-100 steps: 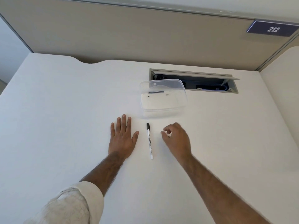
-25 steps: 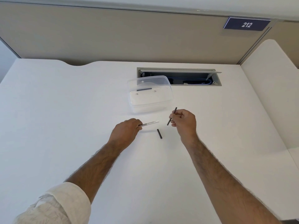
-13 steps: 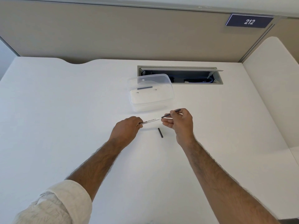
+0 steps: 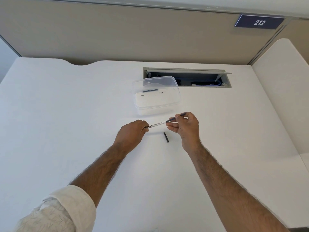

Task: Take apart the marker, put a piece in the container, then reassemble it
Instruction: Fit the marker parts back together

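Note:
My left hand [image 4: 132, 133] grips the near end of the white marker barrel [image 4: 157, 124], which points up and to the right. My right hand [image 4: 186, 127] pinches a thin dark ink rod [image 4: 175, 117] whose lower end meets the barrel's open end. A short black cap [image 4: 166, 137] lies on the white desk just below the barrel, between my hands. The clear plastic container [image 4: 156, 96] stands behind my hands, with a dark stick-like piece [image 4: 150, 90] inside it.
A recessed cable tray [image 4: 187, 77] with its flap open sits in the desk behind the container. A beige partition with a "212" sign [image 4: 259, 22] stands along the back edge. A white side panel [image 4: 282, 101] borders the desk at the right.
My right hand has brought the dark rod from pointing upward to lining up with the barrel, and its end now touches the barrel's opening. The cap has stayed on the desk.

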### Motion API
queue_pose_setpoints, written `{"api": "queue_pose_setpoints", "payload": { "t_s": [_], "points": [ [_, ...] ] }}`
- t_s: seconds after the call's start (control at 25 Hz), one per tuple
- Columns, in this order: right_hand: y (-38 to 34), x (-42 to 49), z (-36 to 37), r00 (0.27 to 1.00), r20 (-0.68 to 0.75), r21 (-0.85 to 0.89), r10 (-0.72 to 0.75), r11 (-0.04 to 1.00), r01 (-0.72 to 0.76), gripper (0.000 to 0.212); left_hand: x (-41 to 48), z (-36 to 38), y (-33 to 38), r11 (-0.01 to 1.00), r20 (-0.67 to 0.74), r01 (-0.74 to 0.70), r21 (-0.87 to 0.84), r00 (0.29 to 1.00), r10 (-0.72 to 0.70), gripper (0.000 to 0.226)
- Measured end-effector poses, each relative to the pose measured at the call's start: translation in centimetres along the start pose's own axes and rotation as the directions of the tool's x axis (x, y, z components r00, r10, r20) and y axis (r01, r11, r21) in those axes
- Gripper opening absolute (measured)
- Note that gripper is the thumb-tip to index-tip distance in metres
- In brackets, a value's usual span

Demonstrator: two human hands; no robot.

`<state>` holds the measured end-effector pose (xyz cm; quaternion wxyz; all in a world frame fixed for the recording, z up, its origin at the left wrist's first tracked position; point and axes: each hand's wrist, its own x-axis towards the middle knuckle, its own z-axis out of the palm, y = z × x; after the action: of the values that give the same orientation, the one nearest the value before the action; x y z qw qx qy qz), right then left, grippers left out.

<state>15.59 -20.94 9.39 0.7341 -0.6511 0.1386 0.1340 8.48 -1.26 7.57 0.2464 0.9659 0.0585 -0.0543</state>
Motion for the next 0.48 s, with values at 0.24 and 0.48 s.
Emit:
{"api": "queue_pose_setpoints", "payload": {
  "t_s": [0.24,0.48],
  "points": [
    [0.01,0.13,0.03,1.000,0.010,0.000,0.007,1.000,-0.007,0.007,0.06,0.02,-0.15,1.000,0.004,0.002,-0.005,1.000,-0.002,0.016],
    [0.25,0.22,0.30,1.000,0.030,0.014,0.007,1.000,-0.007,0.006,0.28,-0.10,-0.24,1.000,0.007,0.006,-0.008,1.000,-0.006,0.016]
  ]
}}
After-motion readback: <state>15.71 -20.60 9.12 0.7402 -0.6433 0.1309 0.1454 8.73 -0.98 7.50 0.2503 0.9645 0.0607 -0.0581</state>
